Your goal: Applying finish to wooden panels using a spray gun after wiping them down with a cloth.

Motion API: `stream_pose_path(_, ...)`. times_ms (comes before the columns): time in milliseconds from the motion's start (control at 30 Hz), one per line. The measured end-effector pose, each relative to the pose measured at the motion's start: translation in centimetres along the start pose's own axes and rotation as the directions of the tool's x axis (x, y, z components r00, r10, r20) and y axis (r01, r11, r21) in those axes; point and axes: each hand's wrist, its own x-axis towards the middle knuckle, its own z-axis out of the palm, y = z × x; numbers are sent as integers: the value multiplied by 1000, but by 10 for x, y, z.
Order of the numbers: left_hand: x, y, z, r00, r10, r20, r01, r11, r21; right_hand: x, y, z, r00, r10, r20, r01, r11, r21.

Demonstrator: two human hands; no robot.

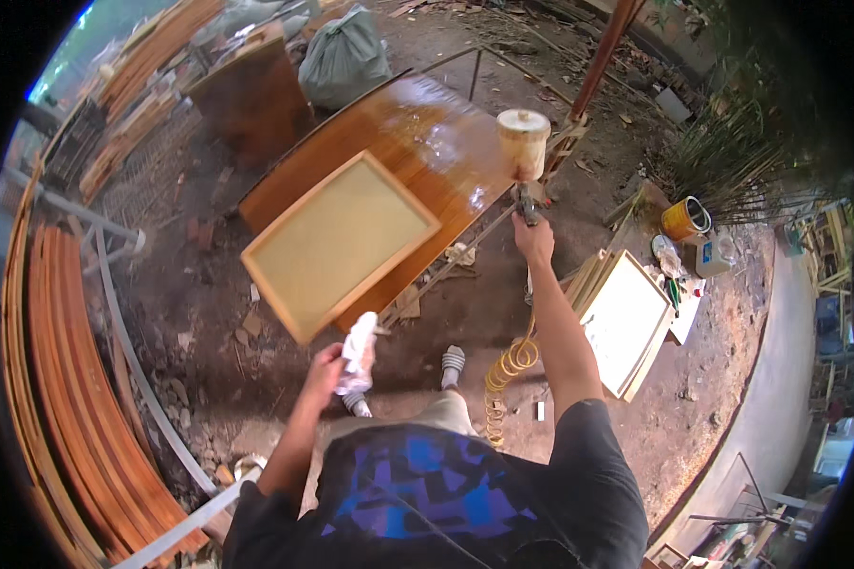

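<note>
My right hand (533, 237) is wrapped round the grip of a spray gun (527, 201), held out to the right of a wooden tabletop. A stained white paint cup (523, 142) sits upright on the gun, and a coiled yellow air hose (514, 360) hangs below. My left hand (327, 372) is closed on a crumpled white cloth (359, 346), near the front corner of a framed panel. That panel (342, 242), pale with a light wood frame, lies flat on the brown tabletop (427, 123), whose far part shines as if wet.
Stacked framed panels (621, 318) lean at the right. Beyond them stand a yellow can (683, 220) and a white-and-blue container (714, 256). Long reddish boards (71, 379) lie along the left, beside a metal rail (128, 356). A grey sack (344, 62) and brown cabinet (251, 102) stand behind.
</note>
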Motion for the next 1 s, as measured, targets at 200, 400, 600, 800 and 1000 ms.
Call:
stream_pose_path(200,165,44,228,995,100,17,-99,993,-64,134,79,17,1000,4,31,-4,1000,1)
stream_pose_path(400,396,111,378,791,506,-343,-351,835,424,262,122,87,994,-98,50,93,991,98)
stream_pose_path(600,517,160,374,704,687,-181,-596,710,376,320,24,154,969,-245,-33,247,953,176)
stream_pose_path(800,325,79,399,969,232,86,-237,970,53,375,81,157,962,-223,-155,201,969,-144)
stream_pose_path(1000,96,-2,237,995,-88,44,8,517,856,345,45,164,968,-251,-28,239,946,-221)
